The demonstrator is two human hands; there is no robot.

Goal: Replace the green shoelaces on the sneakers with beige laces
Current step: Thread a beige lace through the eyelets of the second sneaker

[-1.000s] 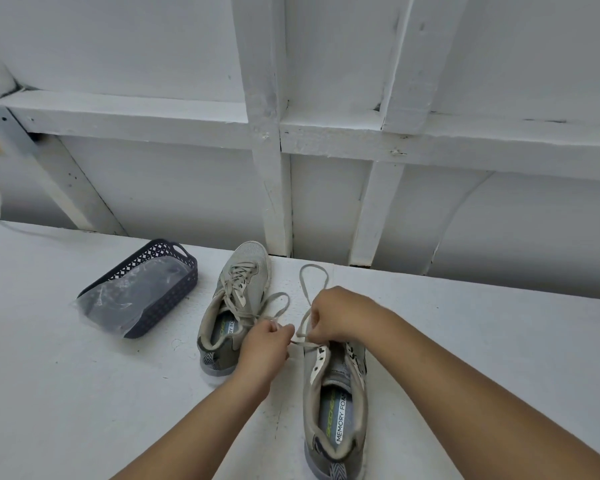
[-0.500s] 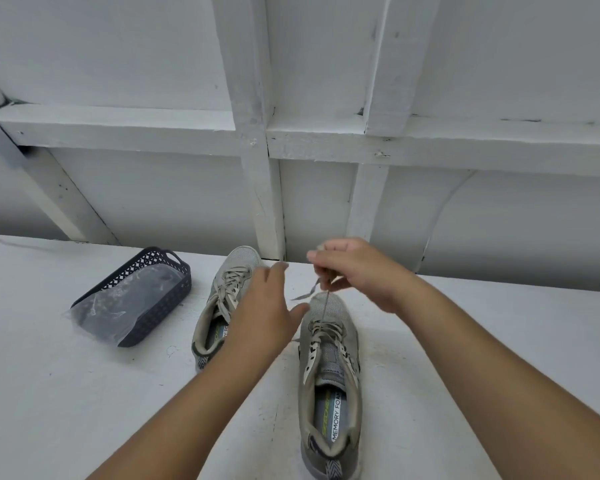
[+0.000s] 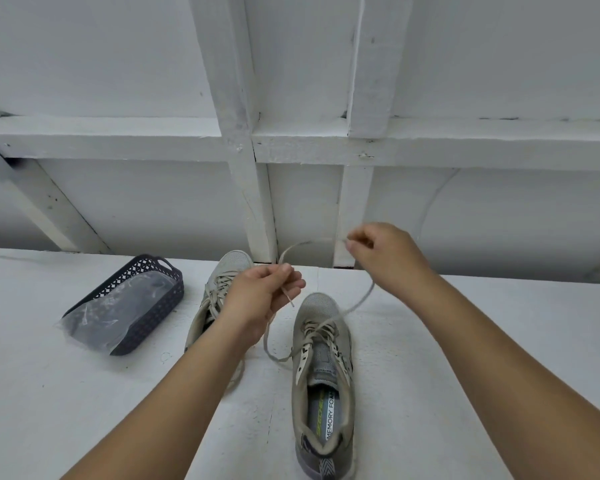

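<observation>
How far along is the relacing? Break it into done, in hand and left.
Done: both sneakers, left and right, carry beige laces; no green lace shows. In hand: left hand and right hand pinch the right sneaker's lace ends. Left: tying them.

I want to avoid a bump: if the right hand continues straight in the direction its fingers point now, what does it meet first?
The right hand points left and slightly away. Probably it meets the white upright post of the wall first, though depth is unclear from this single view.
</observation>
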